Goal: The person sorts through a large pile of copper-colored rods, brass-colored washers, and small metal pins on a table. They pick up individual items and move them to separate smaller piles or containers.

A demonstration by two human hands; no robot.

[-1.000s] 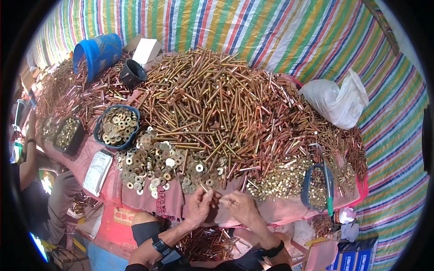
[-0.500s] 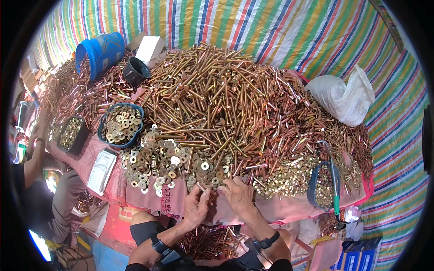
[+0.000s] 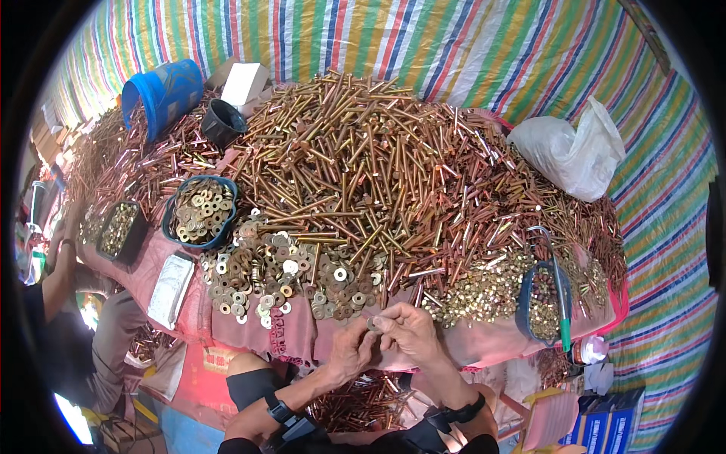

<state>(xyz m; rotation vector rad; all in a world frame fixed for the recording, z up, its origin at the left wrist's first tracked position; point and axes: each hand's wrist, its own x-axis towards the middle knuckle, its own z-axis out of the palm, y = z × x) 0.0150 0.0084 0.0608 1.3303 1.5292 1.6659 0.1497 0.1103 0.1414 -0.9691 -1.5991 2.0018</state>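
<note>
Both hands meet over the near edge of the pink cloth. My right hand (image 3: 411, 333) pinches a washer (image 3: 371, 323) between thumb and fingers. Close against it, my left hand (image 3: 351, 349) is closed; what its fingers hold is hidden. Just beyond lies a loose heap of flat washers (image 3: 261, 276), left of centre. Behind that rises a large pile of long brassy bolts (image 3: 355, 166). Small shiny nuts (image 3: 480, 291) are spread to the right of my right hand.
A blue tub of washers (image 3: 203, 240) stands at left, near a dark tub of nuts (image 3: 138, 236). At right, a tool with a green handle (image 3: 565, 333) leans across another tub (image 3: 523, 310). A blue bucket (image 3: 155, 106) lies tipped at back left. A person's arm (image 3: 60, 280) shows at far left.
My right hand has drawn back from the washer heap's edge with a washer. My left hand has moved right and nearer to me, and the hands now meet.
</note>
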